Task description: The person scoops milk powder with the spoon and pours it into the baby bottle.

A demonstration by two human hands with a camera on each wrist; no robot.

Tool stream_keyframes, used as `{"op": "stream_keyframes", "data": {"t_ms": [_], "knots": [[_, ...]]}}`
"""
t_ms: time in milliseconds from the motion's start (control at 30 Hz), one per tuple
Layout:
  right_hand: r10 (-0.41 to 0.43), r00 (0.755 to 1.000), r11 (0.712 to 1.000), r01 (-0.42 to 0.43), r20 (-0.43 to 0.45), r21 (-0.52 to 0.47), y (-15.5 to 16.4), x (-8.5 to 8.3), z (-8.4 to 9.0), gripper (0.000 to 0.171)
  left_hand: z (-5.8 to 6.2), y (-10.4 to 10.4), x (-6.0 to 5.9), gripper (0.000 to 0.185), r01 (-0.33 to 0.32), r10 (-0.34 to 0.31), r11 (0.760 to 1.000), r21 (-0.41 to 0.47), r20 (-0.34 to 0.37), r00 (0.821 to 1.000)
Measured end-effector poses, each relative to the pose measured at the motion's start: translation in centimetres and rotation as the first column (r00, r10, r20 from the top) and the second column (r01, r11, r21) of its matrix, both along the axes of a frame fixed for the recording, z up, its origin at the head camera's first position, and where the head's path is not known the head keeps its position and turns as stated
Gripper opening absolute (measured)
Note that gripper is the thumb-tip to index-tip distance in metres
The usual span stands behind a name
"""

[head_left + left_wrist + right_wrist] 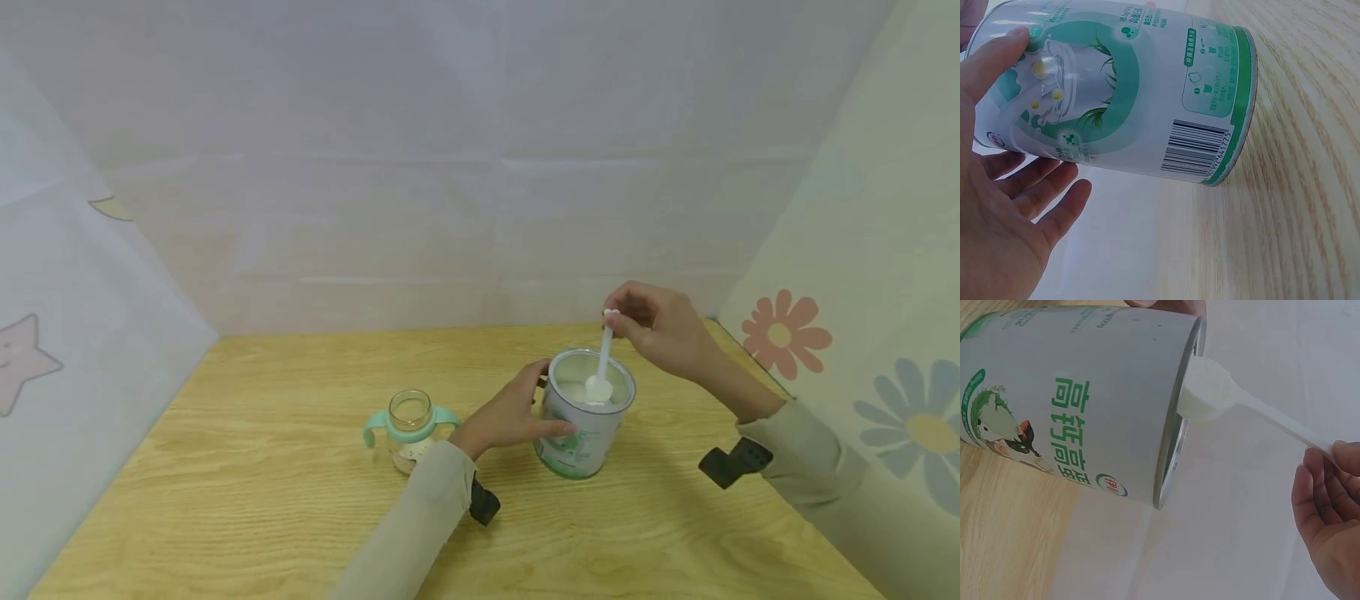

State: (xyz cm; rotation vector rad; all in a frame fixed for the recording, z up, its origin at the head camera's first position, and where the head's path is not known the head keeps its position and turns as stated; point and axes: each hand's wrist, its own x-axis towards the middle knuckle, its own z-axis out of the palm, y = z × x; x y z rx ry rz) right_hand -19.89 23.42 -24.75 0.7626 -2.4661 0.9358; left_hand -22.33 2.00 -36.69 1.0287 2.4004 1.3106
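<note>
A white and green milk-powder can (581, 433) (1135, 94) (1079, 394) stands open on the wooden table (262, 500). My left hand (510, 412) (997, 219) holds its side, thumb on the front and fingers round the back. My right hand (660, 329) (1329, 512) pinches the top of a white plastic scoop (603, 358) (1210, 394). The scoop's bowl is heaped with white powder and sits at the can's rim. Left of the can stands a small clear baby bottle (411, 425) with teal handles and no lid.
Pale fabric walls close the table in at the back (480, 208), left and right; the right one (862, 350) carries flower prints and comes close to my right forearm. Black wrist mounts (735, 461) sit on both sleeves.
</note>
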Motion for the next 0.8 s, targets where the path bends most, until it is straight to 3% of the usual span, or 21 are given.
{"op": "stream_keyframes", "data": {"t_ms": [500,800], "knots": [[0.007,1.0,1.0,-0.007,-0.004,-0.016,0.0,-0.8,0.5,0.004,0.8,-1.0,-0.1,0.084,-0.017,0.015,0.999,-0.046,-0.058,0.998],[-0.001,1.0,1.0,0.001,0.019,-0.019,-0.6,-1.5,0.9,0.003,2.0,-2.6,0.3,0.083,-0.073,0.064,0.99,-0.12,-0.08,0.995]]}}
